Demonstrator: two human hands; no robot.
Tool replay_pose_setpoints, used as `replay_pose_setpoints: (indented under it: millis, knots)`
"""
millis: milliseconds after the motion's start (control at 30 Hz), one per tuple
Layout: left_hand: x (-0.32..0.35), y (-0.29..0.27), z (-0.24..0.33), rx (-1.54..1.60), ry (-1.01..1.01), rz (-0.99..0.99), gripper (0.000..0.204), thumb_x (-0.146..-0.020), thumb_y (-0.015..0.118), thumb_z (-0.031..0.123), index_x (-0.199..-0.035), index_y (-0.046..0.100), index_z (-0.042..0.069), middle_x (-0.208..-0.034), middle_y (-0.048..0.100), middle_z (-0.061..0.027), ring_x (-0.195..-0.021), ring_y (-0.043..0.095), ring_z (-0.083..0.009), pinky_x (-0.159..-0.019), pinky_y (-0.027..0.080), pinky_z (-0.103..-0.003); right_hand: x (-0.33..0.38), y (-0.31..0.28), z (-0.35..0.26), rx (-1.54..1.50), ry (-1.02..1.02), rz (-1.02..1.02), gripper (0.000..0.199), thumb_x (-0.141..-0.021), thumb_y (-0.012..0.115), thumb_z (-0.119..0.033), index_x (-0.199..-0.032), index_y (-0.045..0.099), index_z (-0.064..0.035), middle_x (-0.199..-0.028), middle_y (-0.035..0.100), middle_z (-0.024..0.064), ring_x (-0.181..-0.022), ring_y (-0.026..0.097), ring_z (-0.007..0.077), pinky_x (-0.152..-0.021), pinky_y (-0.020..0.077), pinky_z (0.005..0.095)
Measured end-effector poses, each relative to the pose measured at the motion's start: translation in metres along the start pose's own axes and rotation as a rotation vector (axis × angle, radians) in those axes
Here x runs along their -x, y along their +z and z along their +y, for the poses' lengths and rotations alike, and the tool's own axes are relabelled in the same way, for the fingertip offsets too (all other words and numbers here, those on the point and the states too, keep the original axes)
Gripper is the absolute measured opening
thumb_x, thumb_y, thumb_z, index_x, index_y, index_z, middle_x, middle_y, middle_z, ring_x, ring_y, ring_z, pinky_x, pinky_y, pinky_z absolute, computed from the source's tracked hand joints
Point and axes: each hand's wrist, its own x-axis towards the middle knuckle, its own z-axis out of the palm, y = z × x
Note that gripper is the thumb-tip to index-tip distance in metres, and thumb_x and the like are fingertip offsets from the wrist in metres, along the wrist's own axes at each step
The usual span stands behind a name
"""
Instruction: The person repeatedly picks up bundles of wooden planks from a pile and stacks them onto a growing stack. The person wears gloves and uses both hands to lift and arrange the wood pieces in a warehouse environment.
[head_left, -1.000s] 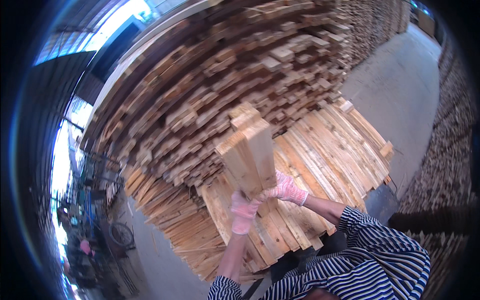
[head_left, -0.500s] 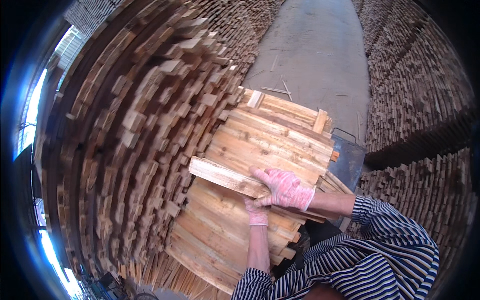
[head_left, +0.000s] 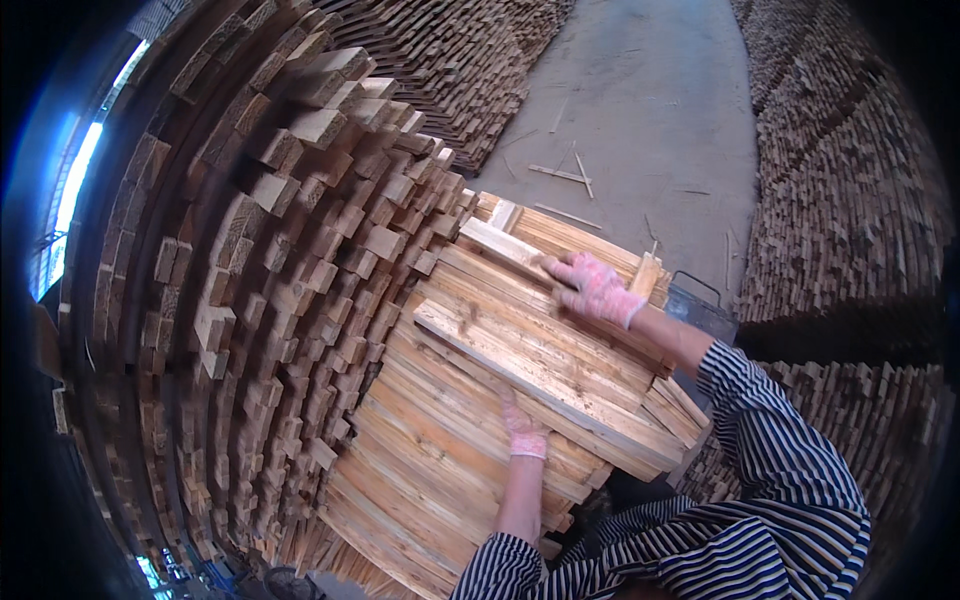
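Note:
My right hand, in a pink and white glove, has closed on the near end of a pale wooden board over the far part of the board stack. Its fingers are somewhat blurred. My left hand, gloved alike, rests lower on the stack with its fingers stretched out, their tips against the near edge of a long loose board. That long board lies aslant on top of the others. Nothing shows in the left palm.
A tall wall of stacked boards rises close on my left, its ends jutting out unevenly. More stacked timber stands on the right. Between them runs a grey floor with scattered thin sticks. A metal handle shows beyond the stack's right side.
My hands, together on one board before, are now apart. The right has moved away from me with a board; the left has shifted slightly nearer. A long board now lies aslant across the stack.

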Motion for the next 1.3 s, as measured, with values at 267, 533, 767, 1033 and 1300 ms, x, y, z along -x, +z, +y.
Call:
replay_pose_setpoints:
  millis: [267,533,767,1033,1300]
  knots:
    - [0.001,0.049,-0.004,0.01,-0.008,-0.042,0.089,-0.086,0.073,0.058,-0.154,0.039,0.011,-0.154,0.045,-0.0145,-0.136,0.048,-0.0362,-0.114,0.041,-0.057,-0.026,0.031,0.048,0.033,-0.07,-0.009,0.04,-0.1,0.057,-0.028,-0.137,0.055,-0.0107,-0.118,0.058,0.0191,-0.106,0.059,0.0403,-0.089,0.0513,0.0499]
    - [0.021,0.142,-0.024,-0.204,0.184,0.067,0.071,-0.094,0.068,0.047,-0.149,0.043,0.009,-0.14,0.053,-0.0133,-0.13,0.053,-0.0296,-0.112,0.045,-0.048,0.081,-0.02,-0.043,-0.497,0.195,-0.299,0.088,-0.093,0.061,-0.064,-0.163,0.026,-0.0236,-0.148,0.052,0.0269,-0.133,0.055,0.0408,-0.11,0.0448,0.0421]
    - [-0.008,0.152,-0.025,-0.15,0.122,0.04,0.065,-0.095,0.069,0.046,-0.147,0.048,0.014,-0.135,0.056,-0.0079,-0.123,0.055,-0.0273,-0.109,0.045,-0.047,0.029,-0.056,0.018,-0.246,0.44,-0.218,0.087,-0.083,0.074,-0.05,-0.158,0.039,-0.0252,-0.131,0.063,0.0203,-0.12,0.063,0.0356,-0.101,0.0514,0.0416]
    - [-0.031,0.138,-0.028,-0.255,0.07,0.061,0.085,-0.093,0.055,0.072,-0.153,0.042,0.014,-0.153,0.046,-0.0097,-0.137,0.046,-0.0311,-0.117,0.037,-0.052,-0.041,0.028,0.096,-0.092,0.252,-0.097,0.054,-0.1,0.056,-0.033,-0.152,0.044,-0.0235,-0.126,0.062,0.0223,-0.115,0.062,0.0425,-0.095,0.0511,0.0507]
    - [-0.043,0.135,-0.026,-0.143,0.099,-0.015,0.103,-0.086,0.044,0.088,-0.155,0.034,0.012,-0.152,0.041,-0.0142,-0.142,0.037,-0.0327,-0.117,0.037,-0.052,-0.024,0.017,0.055,-0.067,0.348,-0.073,0.062,-0.103,0.047,-0.052,-0.154,0.04,-0.0182,-0.13,0.06,0.0258,-0.113,0.062,0.0427,-0.096,0.0495,0.0497]
